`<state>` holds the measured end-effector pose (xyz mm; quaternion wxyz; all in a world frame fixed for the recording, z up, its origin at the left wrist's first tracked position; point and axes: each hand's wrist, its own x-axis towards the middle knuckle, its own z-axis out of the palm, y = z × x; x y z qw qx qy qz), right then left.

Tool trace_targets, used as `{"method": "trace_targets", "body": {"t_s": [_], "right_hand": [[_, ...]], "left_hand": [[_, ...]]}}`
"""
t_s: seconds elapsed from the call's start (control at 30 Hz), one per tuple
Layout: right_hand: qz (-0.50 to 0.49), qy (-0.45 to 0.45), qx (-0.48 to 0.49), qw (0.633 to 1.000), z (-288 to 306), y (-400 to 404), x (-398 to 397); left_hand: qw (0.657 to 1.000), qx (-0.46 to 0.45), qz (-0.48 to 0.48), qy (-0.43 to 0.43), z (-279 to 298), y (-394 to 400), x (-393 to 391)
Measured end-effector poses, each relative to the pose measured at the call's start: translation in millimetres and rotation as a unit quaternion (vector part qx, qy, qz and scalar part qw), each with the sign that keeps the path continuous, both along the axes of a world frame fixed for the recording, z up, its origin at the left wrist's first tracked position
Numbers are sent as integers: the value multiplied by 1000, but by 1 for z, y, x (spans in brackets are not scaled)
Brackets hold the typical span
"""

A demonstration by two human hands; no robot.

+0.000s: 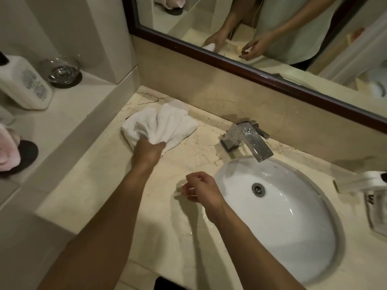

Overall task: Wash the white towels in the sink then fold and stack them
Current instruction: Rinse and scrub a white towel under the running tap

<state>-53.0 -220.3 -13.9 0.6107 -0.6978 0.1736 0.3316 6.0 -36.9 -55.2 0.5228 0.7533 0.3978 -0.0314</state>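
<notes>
From the head view, the left hand [149, 150] is stretched out to the back of the table [104, 185], fingers bunched into the near edge of the towels [161, 124]. The towels lie in a rumpled white heap on the marble, well left of the tap [249, 139] and apart from the sink [293, 227]. I cannot tell how many towels are in the heap. The right hand [201, 190] hovers over the table just left of the sink rim, fingers loosely curled and holding nothing. No water runs from the tap, and the bowl has none standing in it, though the marble between the towels and the sink glistens wet. On the ledge to the left stand a white bottle [25, 84] and a glass bowl [62, 72], and the mirror [272, 38] above shows both hands again.

To my eye the towels are gripped but not yet lifted. Whether this is picking them up for washing or gathering them for folding, I cannot say. The next move calls for raising the bunch clear of the table with the right hand coming in to take the loose end
</notes>
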Motion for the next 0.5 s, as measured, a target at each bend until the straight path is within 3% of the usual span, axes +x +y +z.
{"method": "trace_targets", "body": {"t_s": [0.2,0.33,0.5], "right_hand": [[-50,-49,106,992,-3,-7,0],[-71,-48,164,983,-8,-49,-20],[-8,-96,166,981,-5,-115,-43]], "left_hand": [[980,20,-148,-129,45,-93,-62],[970,-132,-157,-131,48,-134,-95],[944,-205,-224,-128,50,-172,-107]]}}
